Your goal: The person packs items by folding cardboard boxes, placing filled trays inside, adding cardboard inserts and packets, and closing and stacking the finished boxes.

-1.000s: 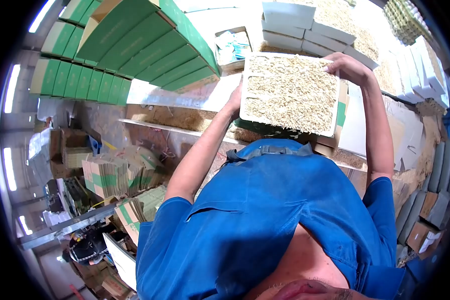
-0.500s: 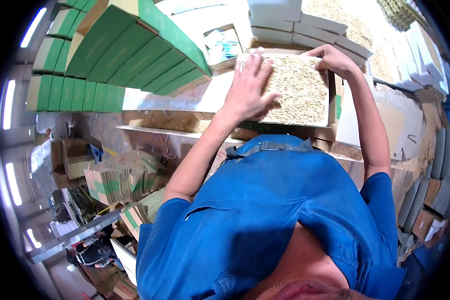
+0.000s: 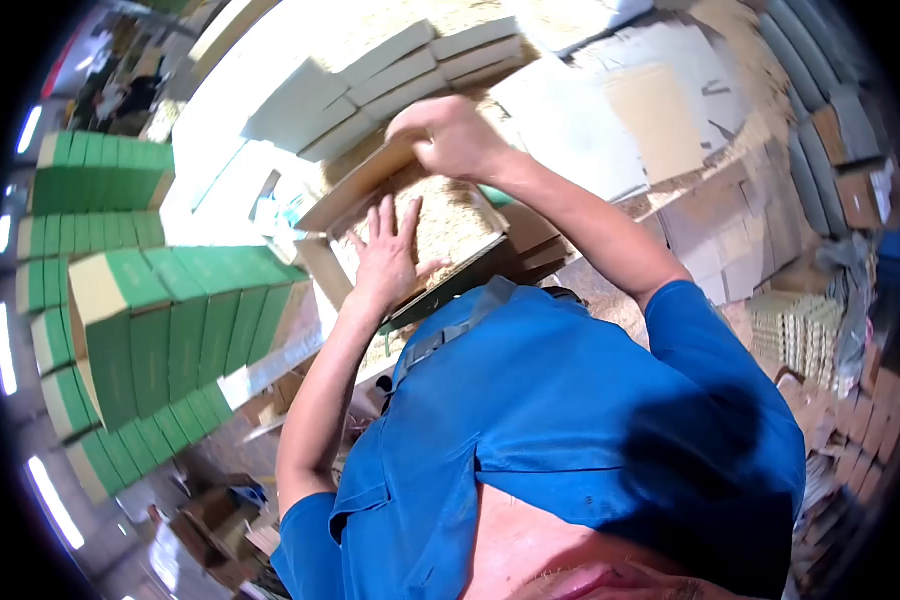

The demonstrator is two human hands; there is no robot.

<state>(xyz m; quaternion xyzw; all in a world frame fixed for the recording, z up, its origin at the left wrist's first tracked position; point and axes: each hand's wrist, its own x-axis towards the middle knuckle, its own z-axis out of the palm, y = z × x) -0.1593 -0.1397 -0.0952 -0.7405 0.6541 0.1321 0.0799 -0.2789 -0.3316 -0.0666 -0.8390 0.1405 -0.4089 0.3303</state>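
A box of pale, grain-like pieces (image 3: 455, 225) lies in front of my body, its green side facing me. My left hand (image 3: 385, 250) rests on the pieces with its fingers spread. At the box's far edge, my right hand (image 3: 448, 135) has its fingers curled round the top of a raised brown cardboard flap (image 3: 360, 185). The fingertips of that hand are partly hidden and slightly blurred.
Green boxes (image 3: 190, 320) stand in rows at the left. White boxes (image 3: 400, 75) are stacked beyond the open box. Flat cardboard sheets (image 3: 660, 120) lie at the upper right, with egg-tray-like stacks (image 3: 795, 325) at the right.
The view has turned. My left hand has gone from the box's side onto the pieces. My right hand has left the box's corner and now grips the raised flap.
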